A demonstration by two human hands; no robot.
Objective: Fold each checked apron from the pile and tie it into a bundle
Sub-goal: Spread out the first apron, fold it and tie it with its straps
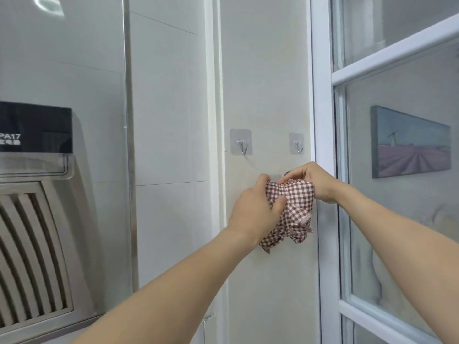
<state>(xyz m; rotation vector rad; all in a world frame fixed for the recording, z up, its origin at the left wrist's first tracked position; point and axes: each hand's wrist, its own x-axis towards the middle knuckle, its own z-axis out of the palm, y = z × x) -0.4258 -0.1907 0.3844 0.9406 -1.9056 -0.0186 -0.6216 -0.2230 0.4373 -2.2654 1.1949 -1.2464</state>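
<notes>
With my left hand (258, 207) gripping the checked apron (294, 207) bundle against the far wall and my right hand (310, 181) pinching its top, I judge the knot needs steady, even tension.

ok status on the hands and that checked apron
Left hand and right hand both gripping the bunched checked apron, held up against the wall. Two adhesive hooks just above, both bare. Nothing in the way.
</notes>
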